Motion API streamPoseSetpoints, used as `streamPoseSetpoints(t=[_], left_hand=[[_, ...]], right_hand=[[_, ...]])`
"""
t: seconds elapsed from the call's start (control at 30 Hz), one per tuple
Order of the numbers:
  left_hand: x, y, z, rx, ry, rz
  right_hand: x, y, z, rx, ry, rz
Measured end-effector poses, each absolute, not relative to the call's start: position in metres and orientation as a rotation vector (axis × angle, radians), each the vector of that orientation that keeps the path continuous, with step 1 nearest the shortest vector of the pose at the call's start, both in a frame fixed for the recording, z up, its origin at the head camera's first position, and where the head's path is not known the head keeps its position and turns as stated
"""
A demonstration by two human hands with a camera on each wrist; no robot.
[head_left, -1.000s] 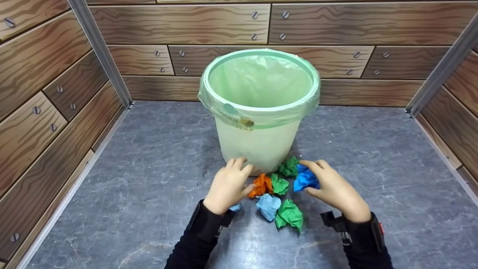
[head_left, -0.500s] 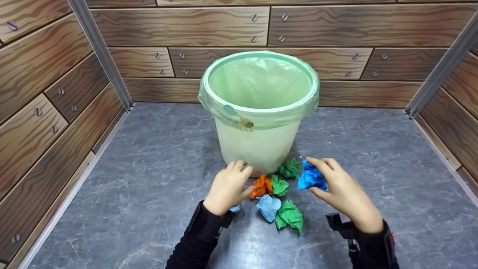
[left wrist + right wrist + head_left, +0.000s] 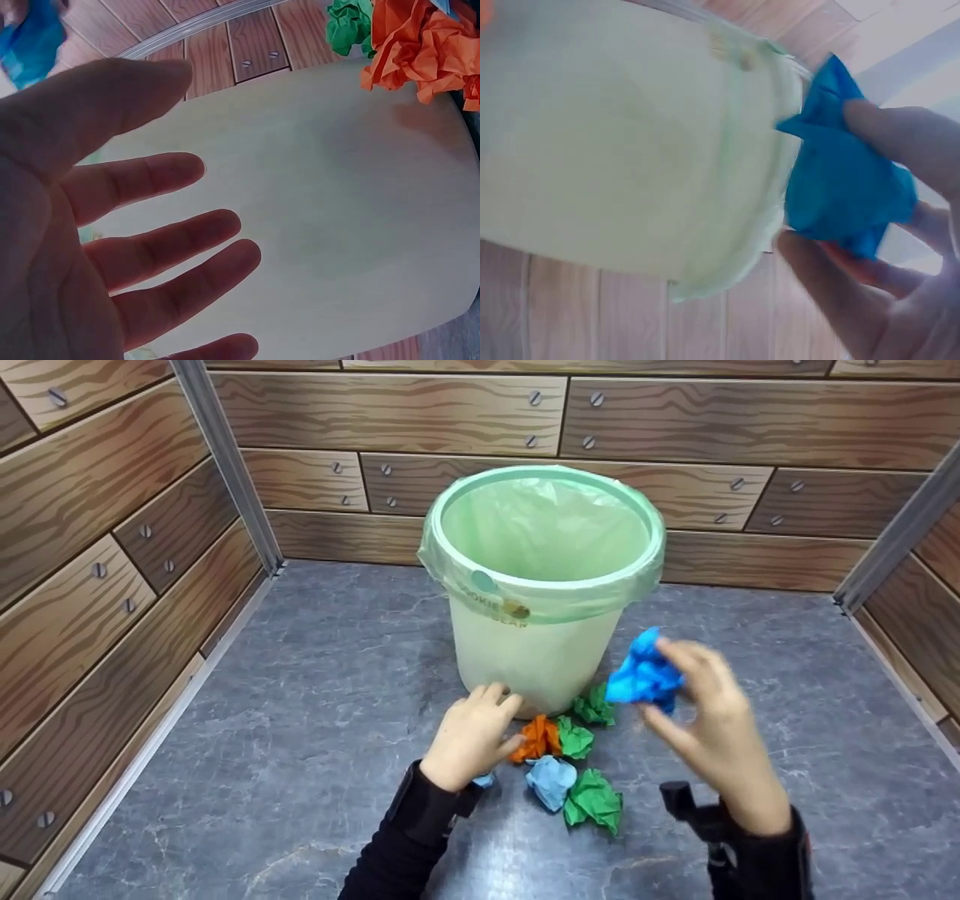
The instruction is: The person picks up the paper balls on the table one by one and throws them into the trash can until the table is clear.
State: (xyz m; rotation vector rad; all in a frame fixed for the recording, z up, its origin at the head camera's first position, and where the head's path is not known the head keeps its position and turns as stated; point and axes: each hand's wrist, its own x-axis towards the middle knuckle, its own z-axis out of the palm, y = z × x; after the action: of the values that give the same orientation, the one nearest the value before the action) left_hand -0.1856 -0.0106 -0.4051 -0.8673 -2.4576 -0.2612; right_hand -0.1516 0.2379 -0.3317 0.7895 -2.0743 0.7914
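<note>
Raised off the floor, a crumpled blue paper ball [image 3: 646, 675] is gripped between thumb and fingers of my right hand [image 3: 716, 716], to the right of the bin. In the right wrist view the blue paper [image 3: 847, 169] shows clearly in that grasp. My left hand [image 3: 474, 735] stays low before the pale green bin [image 3: 536, 649], its fingers apart and holding nothing, as the left wrist view of the hand [image 3: 112, 217] confirms. Beside its thumb lies an orange paper ball [image 3: 537, 739]. Green paper balls [image 3: 594, 801] and a light blue one [image 3: 551, 782] lie close by.
A thin bag lines the bin and folds over its rim [image 3: 551, 583]. Part of another light blue paper ball [image 3: 484, 780] peeks out by the left wrist. Wood-patterned walls [image 3: 450, 412] enclose the grey marbled floor [image 3: 330, 660] at the back and sides.
My right hand has lifted the blue paper ball off the floor, moving it up and slightly right. The head view has shifted a little. My left hand keeps its place by the bin.
</note>
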Motion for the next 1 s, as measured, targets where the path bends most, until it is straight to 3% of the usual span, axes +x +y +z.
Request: streamPoseSetpoints(t=[0.33,0.53,1.0], left_hand=[[-0.185,-0.01,-0.407,-0.869,-2.427,-0.241],[-0.185,-0.009,-0.409,-0.872,-2.449,-0.232],[-0.186,-0.011,-0.406,-0.858,-2.489,-0.238]], right_hand=[[-0.206,0.215,-0.255,0.524,-1.767,0.952],[-0.24,0.21,-0.252,0.592,-2.166,0.836],[-0.222,0.218,-0.269,0.59,-2.143,0.821]])
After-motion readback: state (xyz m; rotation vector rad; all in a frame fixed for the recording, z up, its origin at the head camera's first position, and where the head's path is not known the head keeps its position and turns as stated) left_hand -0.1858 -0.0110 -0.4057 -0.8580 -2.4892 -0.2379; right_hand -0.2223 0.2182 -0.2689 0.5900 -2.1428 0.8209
